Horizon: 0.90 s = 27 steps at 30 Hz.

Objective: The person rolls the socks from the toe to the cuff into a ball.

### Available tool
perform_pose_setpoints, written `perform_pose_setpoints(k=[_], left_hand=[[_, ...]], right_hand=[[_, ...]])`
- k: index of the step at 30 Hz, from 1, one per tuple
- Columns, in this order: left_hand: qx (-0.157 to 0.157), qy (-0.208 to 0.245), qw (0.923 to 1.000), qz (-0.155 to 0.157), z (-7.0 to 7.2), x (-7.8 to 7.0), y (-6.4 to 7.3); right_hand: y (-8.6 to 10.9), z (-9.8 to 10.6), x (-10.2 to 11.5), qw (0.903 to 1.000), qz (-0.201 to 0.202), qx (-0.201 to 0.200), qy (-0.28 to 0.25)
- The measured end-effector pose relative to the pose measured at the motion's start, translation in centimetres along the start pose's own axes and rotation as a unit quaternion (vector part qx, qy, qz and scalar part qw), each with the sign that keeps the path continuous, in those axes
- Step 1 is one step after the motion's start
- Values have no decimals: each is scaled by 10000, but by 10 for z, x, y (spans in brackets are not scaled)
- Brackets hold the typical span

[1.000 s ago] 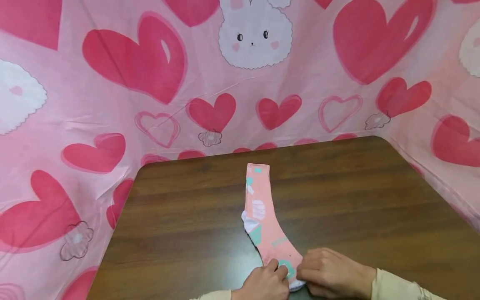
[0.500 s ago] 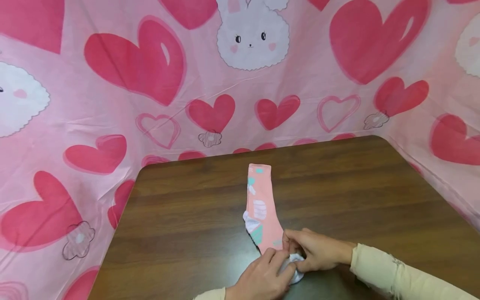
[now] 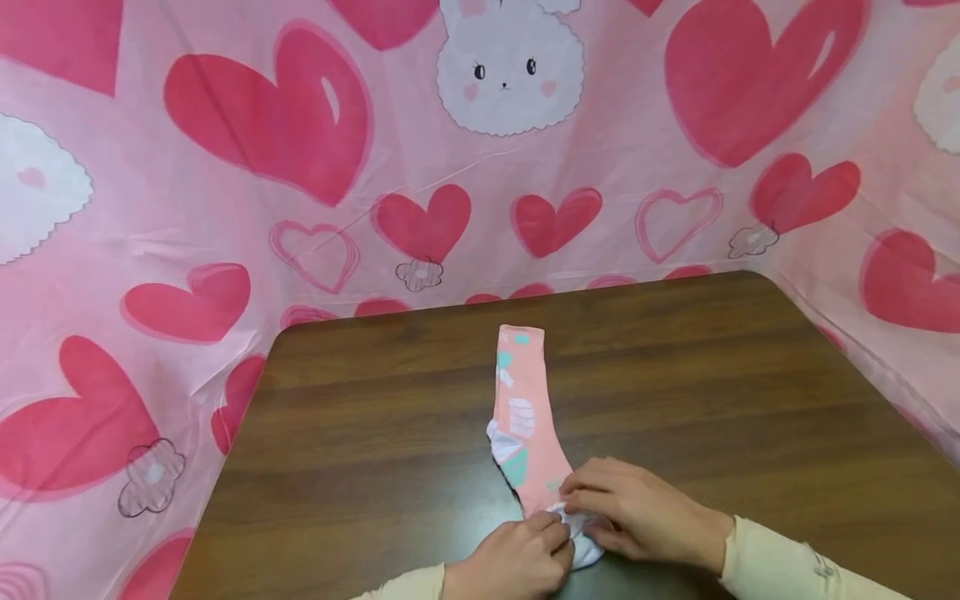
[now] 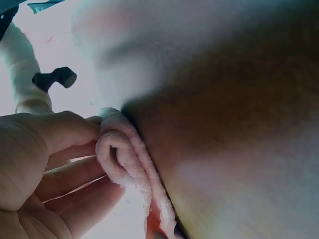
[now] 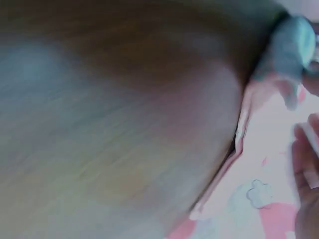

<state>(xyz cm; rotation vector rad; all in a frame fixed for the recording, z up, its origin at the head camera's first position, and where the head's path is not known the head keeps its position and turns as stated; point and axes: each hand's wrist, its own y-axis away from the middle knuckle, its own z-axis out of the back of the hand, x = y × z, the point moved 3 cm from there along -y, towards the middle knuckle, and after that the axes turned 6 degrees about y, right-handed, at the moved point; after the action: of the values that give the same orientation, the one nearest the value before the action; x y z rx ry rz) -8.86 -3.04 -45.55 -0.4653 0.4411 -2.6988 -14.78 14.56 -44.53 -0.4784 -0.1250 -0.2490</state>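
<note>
A pink sock (image 3: 528, 392) with a white heel and teal patches lies lengthwise on the table, its cuff at the far end. Its near end is folded over into a bunched white roll (image 3: 585, 546). My left hand (image 3: 517, 558) pinches the left side of this roll; in the left wrist view, the thumb and fingers of the left hand (image 4: 60, 164) close on the coiled fabric (image 4: 119, 154). Over the roll's right side, my right hand (image 3: 645, 512) has its fingers fairly straight and touching the fold. The right wrist view is blurred, with the sock's edge (image 5: 241, 129) beside the fingers.
The brown wooden table (image 3: 360, 433) has rounded far corners. A pink cloth (image 3: 480, 167) printed with hearts and rabbits hangs behind it and at both sides.
The sock's near end has been folded over toward the cuff, bringing its white inside into view. My right hand has moved up and inward, then loosened its pinch on the fold.
</note>
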Motion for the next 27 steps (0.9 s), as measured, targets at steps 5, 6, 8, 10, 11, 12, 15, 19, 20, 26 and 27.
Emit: perform_pose_setpoints(k=[5, 6, 8, 10, 11, 12, 15, 19, 20, 26, 27], left_hand=[[243, 122, 9996, 24, 3, 1, 0], [279, 124, 9995, 44, 2, 1, 0], [333, 155, 9993, 81, 2, 1, -1], [348, 239, 9990, 130, 1, 1, -3], [361, 296, 9988, 162, 0, 1, -4], [398, 369, 9983, 195, 0, 2, -5], [446, 523, 9972, 298, 0, 2, -8], [366, 506, 9968, 503, -1, 3, -9], [315, 553, 9964, 559, -1, 4, -9], [-73, 1772, 9800, 901, -1, 12, -4], [-169, 2094, 9726, 992, -1, 14, -3]], right_hand=[[19, -2, 18, 9848, 1074, -113, 1360], [22, -3, 19, 9852, 1033, -40, 1367], [27, -6, 20, 9873, 907, 112, 1300], [29, -7, 19, 9912, 756, 138, 1080], [30, -7, 19, 9923, 713, 131, 1001], [29, -7, 19, 9921, 754, 118, 998], [27, -8, 18, 9909, 779, 57, 1099], [21, -9, 16, 9920, 719, -73, 1031], [20, -9, 15, 9940, 633, -93, 891], [17, -9, 7, 9983, -87, -373, -434], [17, -8, 5, 9970, -194, -418, -622]])
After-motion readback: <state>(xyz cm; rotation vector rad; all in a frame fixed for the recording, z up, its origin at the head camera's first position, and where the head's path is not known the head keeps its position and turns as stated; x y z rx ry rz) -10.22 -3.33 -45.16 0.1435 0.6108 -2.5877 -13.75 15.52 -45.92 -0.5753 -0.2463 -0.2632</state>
